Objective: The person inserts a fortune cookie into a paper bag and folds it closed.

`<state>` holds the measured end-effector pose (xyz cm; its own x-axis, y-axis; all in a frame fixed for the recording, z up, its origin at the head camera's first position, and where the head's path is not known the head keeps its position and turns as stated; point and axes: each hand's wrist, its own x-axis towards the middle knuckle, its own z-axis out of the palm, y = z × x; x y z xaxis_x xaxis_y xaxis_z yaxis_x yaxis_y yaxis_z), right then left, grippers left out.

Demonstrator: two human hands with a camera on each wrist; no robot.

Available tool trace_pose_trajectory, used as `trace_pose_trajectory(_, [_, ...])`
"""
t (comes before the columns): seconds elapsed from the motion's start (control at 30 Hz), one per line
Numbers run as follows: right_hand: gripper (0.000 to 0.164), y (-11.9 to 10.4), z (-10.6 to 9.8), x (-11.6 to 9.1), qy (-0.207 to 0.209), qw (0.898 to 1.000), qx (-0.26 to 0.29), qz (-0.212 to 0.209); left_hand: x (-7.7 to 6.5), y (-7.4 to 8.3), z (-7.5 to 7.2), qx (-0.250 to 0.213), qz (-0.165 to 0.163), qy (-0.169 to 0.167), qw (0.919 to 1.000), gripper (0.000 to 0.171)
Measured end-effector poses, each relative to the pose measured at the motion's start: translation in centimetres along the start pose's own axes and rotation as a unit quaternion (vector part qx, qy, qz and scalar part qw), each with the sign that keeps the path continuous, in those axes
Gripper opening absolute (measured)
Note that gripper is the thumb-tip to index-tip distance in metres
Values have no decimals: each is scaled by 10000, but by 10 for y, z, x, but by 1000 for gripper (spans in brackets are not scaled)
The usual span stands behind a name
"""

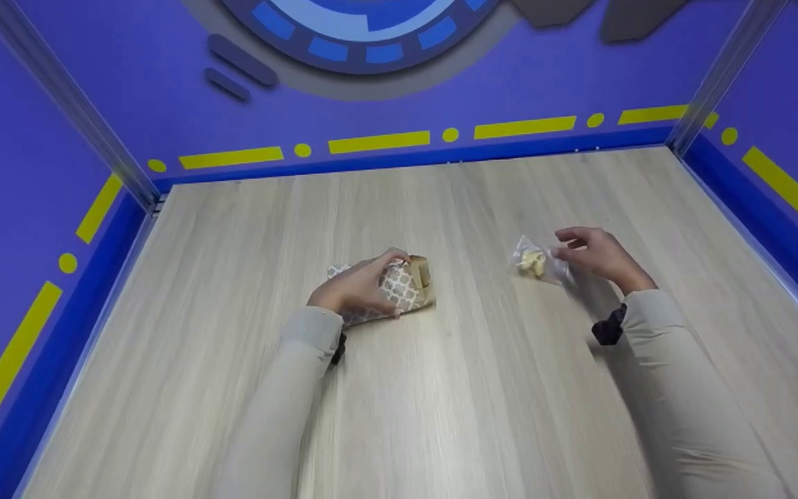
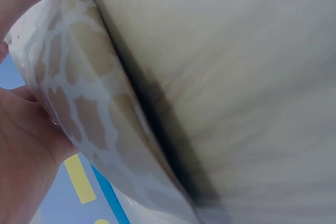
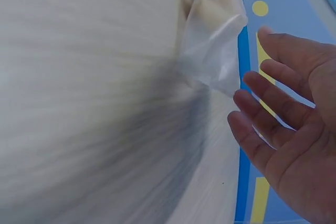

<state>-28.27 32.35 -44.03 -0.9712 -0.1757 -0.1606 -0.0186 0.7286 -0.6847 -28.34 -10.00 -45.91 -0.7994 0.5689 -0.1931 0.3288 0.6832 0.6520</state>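
Note:
A patterned paper bag (image 1: 402,285), tan with a white lattice print, lies on its side on the table with its open end facing right. My left hand (image 1: 364,283) grips it from above, thumb on the near side and fingers over the far side. In the left wrist view the bag (image 2: 86,93) fills the space between thumb and fingers. Further right lies a small clear plastic bag (image 1: 536,262) with pale yellow pieces inside. My right hand (image 1: 596,255) is right beside its right end, fingers loosely bent; in the right wrist view the fingers (image 3: 268,98) hold nothing.
The wood-grain table (image 1: 482,388) spreads around both hands. Blue-purple panels with yellow dashes close it in at the back wall (image 1: 385,111) and both sides. Dark wrist bands (image 1: 608,327) sit at the sleeve cuffs.

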Motion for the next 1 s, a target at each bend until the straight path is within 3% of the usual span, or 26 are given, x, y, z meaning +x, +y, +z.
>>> trace_pose_trajectory(0.13, [62, 6, 0, -1, -146, 9997, -12, 181, 0, 0, 0, 18, 0, 12, 10000, 87])
trace_pose_trajectory(0.47, [58, 17, 10, -1, -100, 9996, 166, 205, 0, -1, -1, 71, 60, 37, 9999, 88])
trace_pose_trajectory(0.73, [45, 22, 18, 1, 105, 9999, 115, 23, 1, -1, 0, -40, 144, 12, 9999, 91])
trace_pose_trajectory(1.0, [39, 25, 19, 1, 282, 9980, 550, 136, 0, 0, 0, -66, 77, 30, 9999, 90])
